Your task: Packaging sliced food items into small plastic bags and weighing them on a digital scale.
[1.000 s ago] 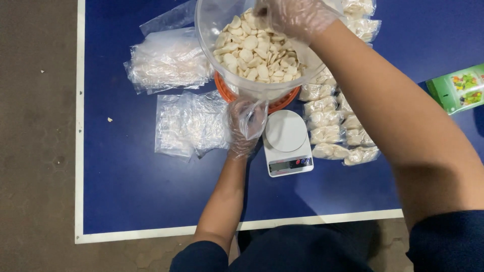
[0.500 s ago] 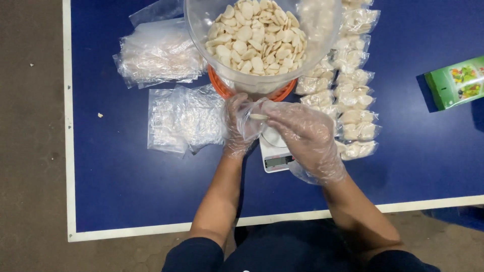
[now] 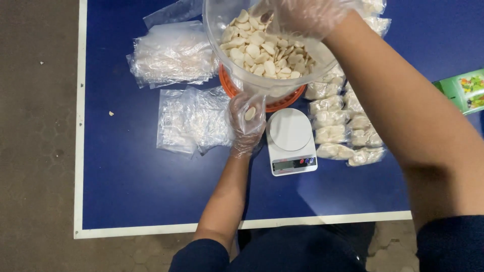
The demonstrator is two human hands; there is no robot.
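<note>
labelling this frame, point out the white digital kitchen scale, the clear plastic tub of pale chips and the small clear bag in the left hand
white digital kitchen scale (image 3: 289, 130), head view, round weighing plate
clear plastic tub of pale chips (image 3: 262, 83), head view, lower front wall
small clear bag (image 3: 250, 115), head view, bag's middle

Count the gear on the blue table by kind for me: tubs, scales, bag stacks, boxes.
Clear plastic tub of pale chips: 1
Small white digital scale: 1
Stacks of empty clear plastic bags: 2
Green printed box: 1
Total: 5
</note>
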